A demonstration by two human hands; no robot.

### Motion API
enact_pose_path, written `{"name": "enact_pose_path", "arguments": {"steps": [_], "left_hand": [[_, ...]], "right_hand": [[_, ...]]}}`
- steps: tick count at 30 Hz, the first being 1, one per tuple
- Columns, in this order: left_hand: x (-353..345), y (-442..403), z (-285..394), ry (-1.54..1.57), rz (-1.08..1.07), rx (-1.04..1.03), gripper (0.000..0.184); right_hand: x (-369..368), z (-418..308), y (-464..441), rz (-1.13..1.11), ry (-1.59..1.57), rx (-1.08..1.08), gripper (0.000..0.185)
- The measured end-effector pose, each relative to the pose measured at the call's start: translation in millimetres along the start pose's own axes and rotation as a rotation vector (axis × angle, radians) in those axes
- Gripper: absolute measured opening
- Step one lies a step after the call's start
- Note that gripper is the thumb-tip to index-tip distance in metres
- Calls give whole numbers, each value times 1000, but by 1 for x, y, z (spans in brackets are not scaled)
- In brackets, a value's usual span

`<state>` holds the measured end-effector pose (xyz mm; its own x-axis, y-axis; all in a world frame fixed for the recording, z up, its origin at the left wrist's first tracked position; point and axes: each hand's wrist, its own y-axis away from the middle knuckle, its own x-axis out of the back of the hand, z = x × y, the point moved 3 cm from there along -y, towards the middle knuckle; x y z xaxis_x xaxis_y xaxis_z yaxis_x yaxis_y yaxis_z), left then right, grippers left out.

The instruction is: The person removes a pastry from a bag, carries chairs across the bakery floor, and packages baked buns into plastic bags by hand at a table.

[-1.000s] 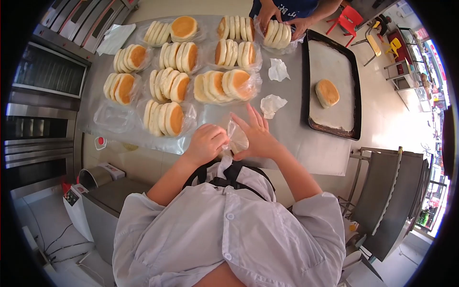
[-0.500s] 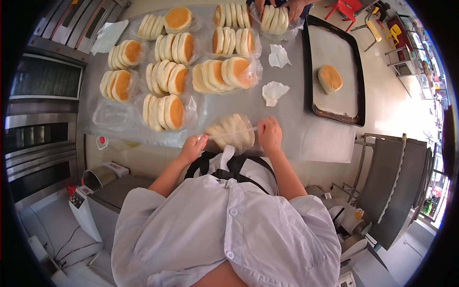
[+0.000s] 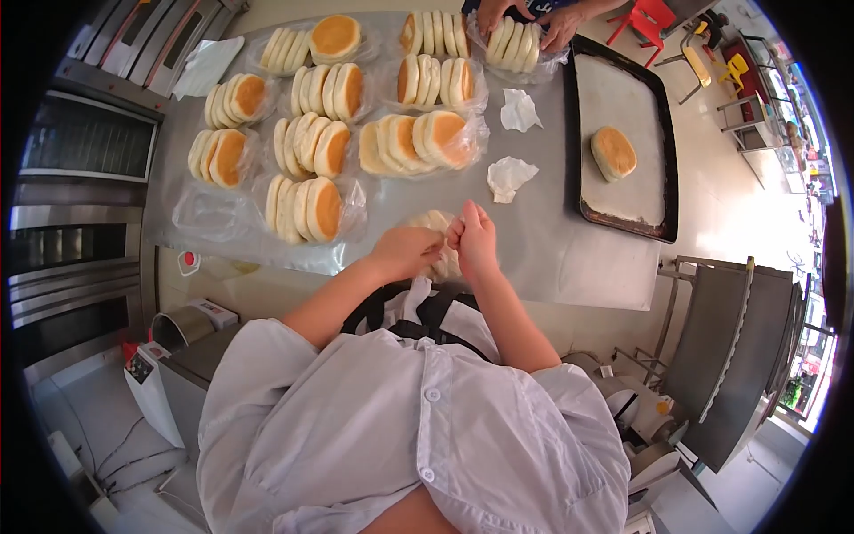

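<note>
A: What occupies most of the scene?
B: A metal table [image 3: 569,258], across the centre; at its right, a dark-rimmed tray [image 3: 627,230].

A: And next in size?
B: Rows of bagged buns [image 3: 302,211], upper left to upper centre; a co-worker's hands [image 3: 560,27] touch one bag at the top.

A: The task's thing?
B: A clear bag of buns [image 3: 447,265], centre, at the table's near edge, partly hidden by the left hand [image 3: 411,252] and right hand [image 3: 475,238]. Both have curled fingers, close together; whether they pinch the film cannot be told.

A: The smallest items?
B: A single bun [image 3: 614,153] on the tray, then two paper scraps [image 3: 511,179], right of centre.
</note>
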<state>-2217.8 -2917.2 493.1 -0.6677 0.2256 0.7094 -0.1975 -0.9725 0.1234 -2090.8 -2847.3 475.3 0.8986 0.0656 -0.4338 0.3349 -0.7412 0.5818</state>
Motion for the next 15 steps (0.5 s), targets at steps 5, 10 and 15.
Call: {"name": "enact_pose_path", "arguments": {"steps": [5,10,15], "left_hand": [[-12,19,-30,494,163,469,16],[-14,21,-19,181,303,54,12],[-23,20,-18,-83,381,-257,10]], "right_hand": [[8,16,2,-74,230,114,23],[13,11,10,-9,956,744,26],[11,5,7,-164,1319,694,19]]}}
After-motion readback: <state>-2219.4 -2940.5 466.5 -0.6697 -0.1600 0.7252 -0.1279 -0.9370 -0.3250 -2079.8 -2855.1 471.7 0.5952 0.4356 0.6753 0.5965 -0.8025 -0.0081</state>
